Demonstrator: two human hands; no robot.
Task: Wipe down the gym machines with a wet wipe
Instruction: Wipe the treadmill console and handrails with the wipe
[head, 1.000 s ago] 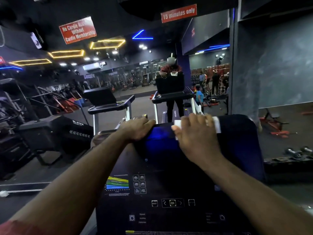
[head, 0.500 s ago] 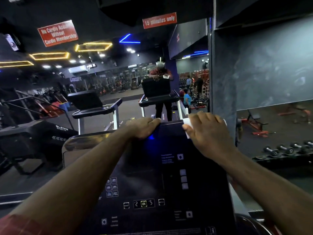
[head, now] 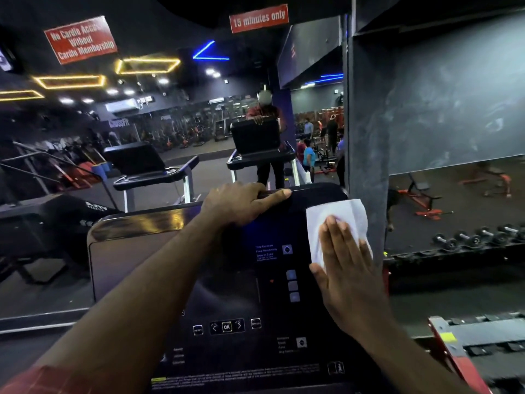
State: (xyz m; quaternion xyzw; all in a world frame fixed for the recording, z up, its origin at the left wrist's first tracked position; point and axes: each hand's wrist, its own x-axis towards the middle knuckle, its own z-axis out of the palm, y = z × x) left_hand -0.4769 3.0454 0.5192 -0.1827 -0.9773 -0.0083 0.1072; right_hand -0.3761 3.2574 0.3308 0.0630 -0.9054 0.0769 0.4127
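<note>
A wide wall mirror [head: 159, 132] fills the far side of the dim gym, with yellow and blue strip lights showing in it. To its right stands a grey matte pillar [head: 366, 123]. Nearest of all is the black glossy treadmill console [head: 241, 297], tilted up toward the person, with small lit labels and buttons scattered over its face. A second black treadmill [head: 153, 166] shows in the mirror to the left, and the mirror also shows a person in a red top [head: 265, 115] behind a matching console. Low on the right, a row of dark dumbbells [head: 477, 237] lies on a rack. Two red signs with white lettering hang overhead: one about cardio membership [head: 81, 39] and one reading "15 minutes only" [head: 258, 18].

The left grip [head: 238, 204] is clasped over the console's top edge, fingers curled round the rim and one finger stretched along it. The right grip [head: 346, 268] is spread flat, fingers straight and together, pressing down on the white wet wipe [head: 338, 214]. The wipe lies unfolded against the upper right part of the console face, close to its right edge, its top half showing beyond the fingertips. Near the bottom of the panel sits a small square OK button [head: 226, 327] between two arrow keys
</note>
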